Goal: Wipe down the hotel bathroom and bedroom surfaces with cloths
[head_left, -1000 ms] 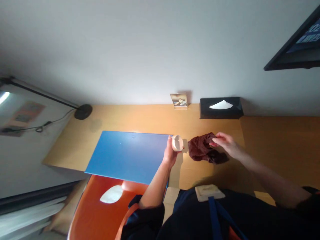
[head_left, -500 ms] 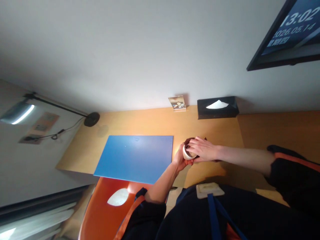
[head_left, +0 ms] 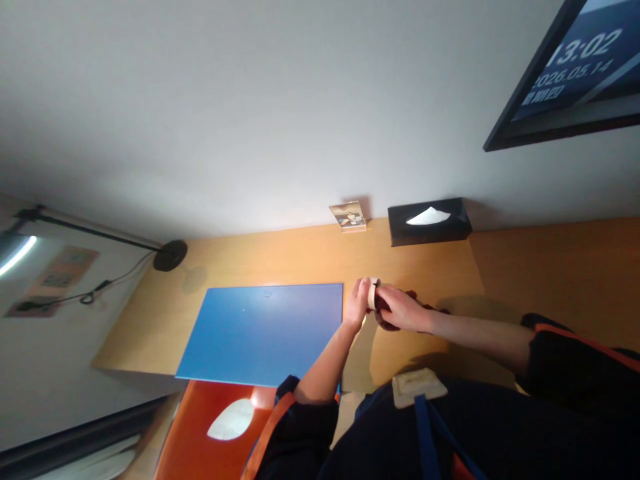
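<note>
White ceramic cup [head_left: 373,294] gripped in left hand [head_left: 357,304], between both hands; right hand [head_left: 403,311] holds dark red cloth [head_left: 383,306] against it, above tabletop [head_left: 425,267], blue board [head_left: 260,333] just left.

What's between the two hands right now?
Head view: a small white cup and dark red cloth sit between the left hand and right hand.
</note>
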`<state>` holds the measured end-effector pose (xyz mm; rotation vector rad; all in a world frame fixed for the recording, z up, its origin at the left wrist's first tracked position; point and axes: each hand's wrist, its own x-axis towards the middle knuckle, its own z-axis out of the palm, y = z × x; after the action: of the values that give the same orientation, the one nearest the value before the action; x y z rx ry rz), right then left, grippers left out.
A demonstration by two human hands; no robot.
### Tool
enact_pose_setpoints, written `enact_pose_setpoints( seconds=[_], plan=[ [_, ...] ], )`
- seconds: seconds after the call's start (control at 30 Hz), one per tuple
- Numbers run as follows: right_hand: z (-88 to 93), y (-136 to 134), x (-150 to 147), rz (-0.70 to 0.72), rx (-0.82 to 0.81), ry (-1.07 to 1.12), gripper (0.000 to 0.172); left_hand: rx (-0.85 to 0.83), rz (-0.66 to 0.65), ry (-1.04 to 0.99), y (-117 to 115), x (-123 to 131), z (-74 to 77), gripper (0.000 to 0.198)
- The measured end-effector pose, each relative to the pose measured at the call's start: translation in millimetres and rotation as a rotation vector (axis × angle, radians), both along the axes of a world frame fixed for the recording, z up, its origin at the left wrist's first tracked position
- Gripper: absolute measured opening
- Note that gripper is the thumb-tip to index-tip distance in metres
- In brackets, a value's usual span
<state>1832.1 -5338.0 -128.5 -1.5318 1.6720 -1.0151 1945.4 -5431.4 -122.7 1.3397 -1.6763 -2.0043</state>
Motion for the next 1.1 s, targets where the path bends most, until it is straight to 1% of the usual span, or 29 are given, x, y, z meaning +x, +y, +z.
enact_pose_setpoints(
  seconds=[0.03,0.07,0.1,0.13,0.17,0.23,0.3,0.33,0.4,0.43,0.47,0.5,0.53,0.57,0.63,0.67,0.7,0.77,0.8,0.83,0.87,0.9,0.93,0.97,1.0,1.03,1.07,1.1],
  plan=[
    [-1.8,-1.2,0.3,-0.044,0.057,-0.185,0.030,-0.167,-0.046,0.016,-2.7,-0.7,0.2,0.047],
    [-3.1,-1.3,-2.3,-0.061,0.106,-0.338,0.033,-0.282,-0.091,0.054,-6.2,-0.8,0.0,0.046],
    [-3.8,-0.4,-7.6,-0.048,0.144,-0.413,0.034,-0.331,-0.111,0.097,-10.4,-0.8,-0.9,0.047],
    [-3.8,1.3,-15.3,-0.023,0.169,-0.405,0.032,-0.306,-0.087,0.130,-15.3,-1.5,-2.6,0.049],
    [-3.2,3.2,-24.3,-0.005,0.180,-0.338,0.029,-0.214,-0.030,0.145,-20.6,-3.3,-5.0,0.050],
    [-0.9,4.2,-41.6,-0.029,0.156,-0.085,0.023,0.088,0.122,0.155,-30.9,-11.6,-11.1,0.050],
    [1.2,-3.5,-51.7,-0.072,0.077,0.190,0.031,0.395,0.237,0.241,-39.0,-26.3,-17.8,0.050],
    [1.4,-11.6,-53.6,-0.086,0.035,0.309,0.031,0.508,0.267,0.318,-42.3,-35.0,-21.0,0.049],
    [-0.3,-35.3,-55.0,-0.051,0.001,0.525,0.019,0.638,0.288,0.466,-49.9,-51.2,-27.8,0.053],
    [-2.3,-49.9,-56.7,-0.019,0.011,0.599,0.015,0.670,0.277,0.491,-55.6,-57.0,-31.8,0.058],
    [-4.7,-65.6,-60.6,0.013,0.030,0.668,0.016,0.672,0.260,0.472,-63.6,-60.5,-36.5,0.064],
    [-7.6,-81.8,-67.0,0.044,0.055,0.736,0.016,0.640,0.246,0.408,-74.1,-61.4,-41.8,0.068],
    [-10.6,-98.3,-76.1,0.074,0.086,0.806,0.017,0.571,0.237,0.316,-87.4,-59.9,-47.7,0.067],
    [-13.8,-114.8,-87.3,0.091,0.119,0.873,0.019,0.459,0.233,0.209,-103.2,-56.4,-53.9,0.062],
    [-20.2,-146.7,-112.3,0.101,0.188,0.978,0.024,0.194,0.242,0.039,-140.5,-47.5,-65.7,0.043],
    [-22.9,-161.2,-123.7,0.098,0.221,1.008,0.026,0.075,0.241,-0.009,-160.6,-44.0,-70.4,0.036],
    [-24.8,-173.8,-133.0,0.094,0.246,1.024,0.028,-0.034,0.234,-0.035,-180.8,-42.3,-74.0,0.034],
    [-25.1,-188.4,-141.3,0.075,0.279,1.043,0.031,-0.241,0.217,-0.045,-218.1,-46.4,-77.4,0.044],
    [-23.1,-187.7,-139.4,0.048,0.287,1.049,0.030,-0.343,0.202,-0.042,-233.9,-52.2,-77.6,0.050],
    [-20.0,-179.9,-133.2,0.008,0.274,1.036,0.027,-0.443,0.171,-0.038,-247.1,-60.1,-77.0,0.055],
    [-16.5,-164.2,-123.2,-0.008,0.236,0.990,0.025,-0.517,0.128,-0.030,-257.5,-69.3,-76.1,0.057],
    [-13.6,-140.7,-109.9,0.029,0.180,0.904,0.027,-0.550,0.076,-0.020,-265.0,-78.9,-74.8,0.053],
    [-12.2,-110.6,-94.5,0.095,0.120,0.792,0.036,-0.551,0.016,-0.015,-270.0,-87.8,-73.3,0.045],
    [-13.3,-76.1,-78.3,0.266,0.066,0.645,0.042,-0.530,-0.043,-0.012,-273.0,-94.8,-71.6,0.033],
    [-17.2,-40.6,-62.6,0.457,0.079,0.515,0.048,-0.500,-0.095,-0.009,-274.7,-98.9,-69.4,0.022],
    [-23.8,-8.0,-48.7,0.576,0.145,0.456,0.055,-0.474,-0.130,-0.004,-276.0,-99.1,-66.7,0.014],
    [-32.4,17.7,-37.7,0.633,0.200,0.431,0.052,-0.462,-0.141,0.002,-277.6,-94.7,-63.1,0.011],
    [-41.9,33.1,-30.1,0.671,0.235,0.416,0.050,-0.469,-0.125,0.011,-280.2,-85.0,-58.6,0.012]
  ],
)
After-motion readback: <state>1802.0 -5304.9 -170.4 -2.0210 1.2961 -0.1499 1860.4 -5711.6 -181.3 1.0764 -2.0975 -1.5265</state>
